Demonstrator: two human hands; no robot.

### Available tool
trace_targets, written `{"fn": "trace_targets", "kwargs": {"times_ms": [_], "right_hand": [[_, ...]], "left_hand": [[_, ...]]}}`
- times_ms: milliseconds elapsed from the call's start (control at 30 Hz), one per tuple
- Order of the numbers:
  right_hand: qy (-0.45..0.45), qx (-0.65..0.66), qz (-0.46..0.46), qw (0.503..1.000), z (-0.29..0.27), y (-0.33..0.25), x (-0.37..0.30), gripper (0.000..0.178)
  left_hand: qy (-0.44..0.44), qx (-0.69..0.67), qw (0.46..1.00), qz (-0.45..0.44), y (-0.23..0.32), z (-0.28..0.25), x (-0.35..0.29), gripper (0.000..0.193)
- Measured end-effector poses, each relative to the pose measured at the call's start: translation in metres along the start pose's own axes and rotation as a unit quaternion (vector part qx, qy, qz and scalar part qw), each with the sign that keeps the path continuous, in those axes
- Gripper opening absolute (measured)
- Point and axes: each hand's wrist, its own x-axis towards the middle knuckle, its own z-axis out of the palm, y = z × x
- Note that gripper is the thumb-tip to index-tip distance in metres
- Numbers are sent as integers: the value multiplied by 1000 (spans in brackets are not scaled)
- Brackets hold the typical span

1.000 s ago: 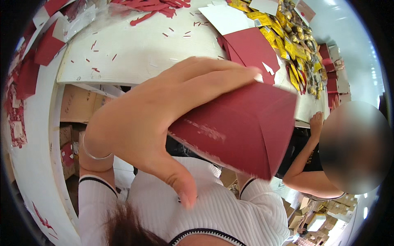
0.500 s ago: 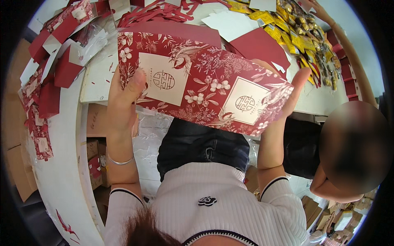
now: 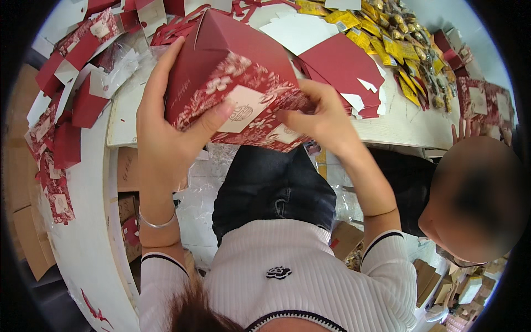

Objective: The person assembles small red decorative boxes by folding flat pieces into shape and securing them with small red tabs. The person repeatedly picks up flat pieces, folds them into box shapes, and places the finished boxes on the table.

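A red gift box (image 3: 238,77) printed with pale flowers and cream label panels is held up in front of me, tilted, above the table's near edge. Its plain red side faces upward and away. My left hand (image 3: 168,119) grips its left side, fingers along the outside and thumb across the printed face. Bent around the lower right corner is my right hand (image 3: 326,116), thumb and fingers pinching the printed panel there. The inside of the box is hidden from view.
Flat red cardboard sheets (image 3: 348,69) and white sheets (image 3: 298,30) lie beyond the box. Yellow packets (image 3: 381,41) are heaped at the far right. Formed red boxes (image 3: 88,102) crowd the left. At right, a co-worker's hands (image 3: 470,131) are at a printed red piece (image 3: 481,99).
The flat printed box has been opened into a three-dimensional shape and tilted. My right hand has moved left and inward along it. At right, the co-worker's reaching arm has drawn back.
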Motion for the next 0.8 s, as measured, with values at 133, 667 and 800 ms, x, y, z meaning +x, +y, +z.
{"fn": "trace_targets", "kwargs": {"times_ms": [133,667,800], "right_hand": [[-49,113,18,992,17,19,6,28],[43,229,54,971,38,39,17,19],[212,-262,-232,912,25,42,17,15]], "left_hand": [[1,87,996,29,11,-5,-2,68],[19,-264,921,-287,-49,24,-50,25],[49,-246,933,-259,-52,22,-53,23]]}}
